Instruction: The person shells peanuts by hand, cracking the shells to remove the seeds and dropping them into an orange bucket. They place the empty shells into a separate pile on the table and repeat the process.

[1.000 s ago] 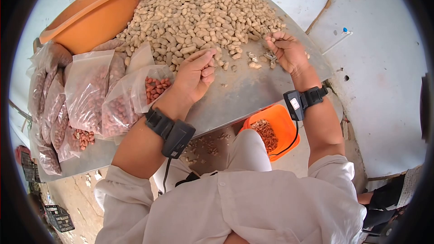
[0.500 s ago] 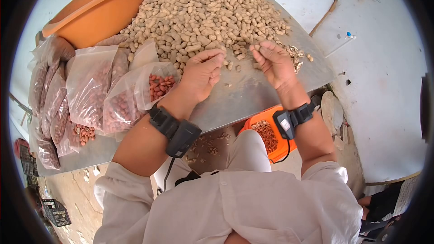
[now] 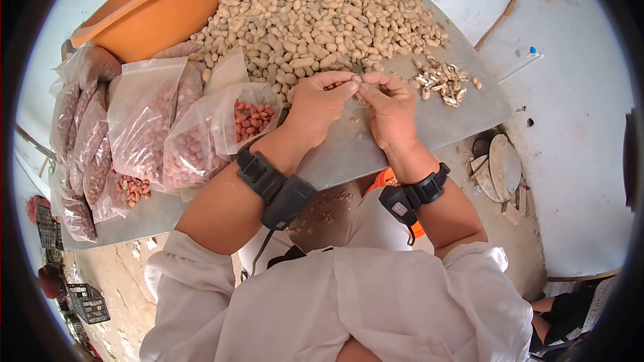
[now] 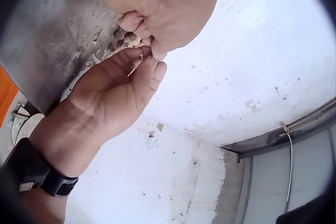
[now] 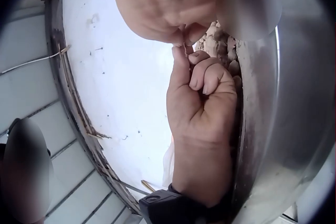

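Note:
Both hands meet over the near edge of a big heap of unshelled peanuts [image 3: 315, 20]. My left hand [image 3: 315, 108] and right hand [image 3: 392, 114] pinch a small peanut [image 3: 357, 79] between thumbs and fingertips, largely covered by them. Reddish kernels [image 3: 333, 85] show under the curled fingers of the left hand. From the left wrist, the right hand [image 4: 113, 92] comes up from below to meet the left hand [image 4: 165, 11] tip to tip. The right wrist view has the left hand [image 5: 202, 103] with its fingers folded toward the palm.
Clear bags of red kernels [image 3: 144, 117] fill the table's left side, one open bag [image 3: 253, 117] nearest the left forearm. Behind them stands an orange basin [image 3: 154, 13]. Empty shells [image 3: 443, 82] lie to the right on the metal table [image 3: 463, 117]. An orange bucket [image 3: 384, 179] sits below.
The right hand has come left from beside the shells to join the left hand, uncovering the shell pile. The left hand stays near the heap's front edge.

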Demonstrator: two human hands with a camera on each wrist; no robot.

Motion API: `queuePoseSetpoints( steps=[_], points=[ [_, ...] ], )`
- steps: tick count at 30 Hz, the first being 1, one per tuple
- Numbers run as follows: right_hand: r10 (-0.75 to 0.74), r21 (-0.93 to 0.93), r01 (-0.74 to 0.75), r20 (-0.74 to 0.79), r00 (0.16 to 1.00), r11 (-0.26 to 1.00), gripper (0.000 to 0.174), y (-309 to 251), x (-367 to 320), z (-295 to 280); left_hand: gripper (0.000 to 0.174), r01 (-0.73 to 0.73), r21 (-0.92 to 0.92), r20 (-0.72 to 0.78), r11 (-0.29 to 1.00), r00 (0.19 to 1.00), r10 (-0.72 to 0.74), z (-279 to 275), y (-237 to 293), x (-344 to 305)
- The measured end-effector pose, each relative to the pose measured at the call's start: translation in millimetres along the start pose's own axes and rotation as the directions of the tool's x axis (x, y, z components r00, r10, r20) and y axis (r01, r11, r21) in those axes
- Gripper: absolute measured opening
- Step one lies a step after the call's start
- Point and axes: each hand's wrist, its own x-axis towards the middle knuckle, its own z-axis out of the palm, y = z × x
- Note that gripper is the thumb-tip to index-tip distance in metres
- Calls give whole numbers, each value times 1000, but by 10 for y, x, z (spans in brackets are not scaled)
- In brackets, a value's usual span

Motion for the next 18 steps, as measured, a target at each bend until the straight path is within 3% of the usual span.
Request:
queuePoseSetpoints(
  steps=[3, 6, 12, 15, 18],
  points=[
    [-100, -238, 103, 25, 995, 966, 8, -1, -5, -15, 23, 4, -20, 51, 1000, 999, -3, -39, -12, 8],
    [-131, -352, 164, 116, 985, 922, 6, -79, -31, 14, 23, 18, -55, 74, 998, 997, -14, -52, -35, 20],
    [-138, -511, 135, 32, 990, 849, 10, -129, -31, -82, 19, 2, 54, 47, 999, 999, -4, -45, -31, 25],
    [-167, -487, 173, 58, 984, 856, 17, -161, -7, -100, 17, -97, 272, 77, 957, 994, 79, -33, -78, 41],
    [36, -519, 67, 186, 982, 852, 23, -224, -32, -60, 16, -189, 363, 154, 912, 978, 141, -44, -130, 47]
  ],
)
